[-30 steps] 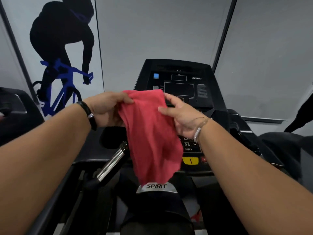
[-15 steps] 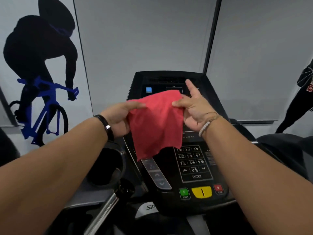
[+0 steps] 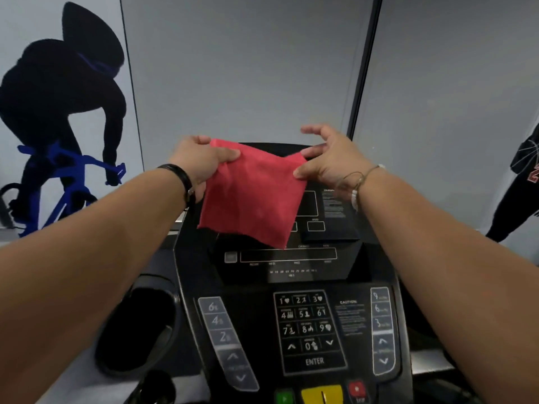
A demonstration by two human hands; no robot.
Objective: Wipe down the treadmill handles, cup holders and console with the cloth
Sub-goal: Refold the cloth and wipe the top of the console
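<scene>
We hold the red cloth (image 3: 252, 193) stretched between both hands, up in front of the top of the console (image 3: 291, 266). Left hand (image 3: 201, 163) clamps the cloth's upper left corner, thumb on the near face, fingers behind. Right hand (image 3: 329, 161) pinches the upper right corner between thumb and one finger; the other fingers spread loose above it, touching nothing. Cloth hangs slack between the two grips, lower edge free and uneven, its lowest point just above the long display bar. It hides the upper left part of the screen; we cannot tell whether it touches the screen or hangs clear of it.

Black band (image 3: 182, 182) on our left wrist, thin bracelets (image 3: 357, 182) on our right. Both forearms reach in from the bottom corners.

Lower on the console: number keypad (image 3: 306, 325) at centre with ENTER beneath it, a strip of keys (image 3: 224, 339) along the left edge, another strip (image 3: 382, 328) along the right edge. At the near edge a green button (image 3: 284, 397), a yellow one (image 3: 320, 395) and a red one (image 3: 356, 390), partly cut off by the frame. Print is blurred, small text unreadable.

Cup holder (image 3: 137, 325), round and dark, sits just off the console's left edge, under our left forearm.

Behind: grey wall panels, a cyclist mural (image 3: 61, 118) in black and blue at left, part of another dark figure (image 3: 522, 182) at the right edge.
</scene>
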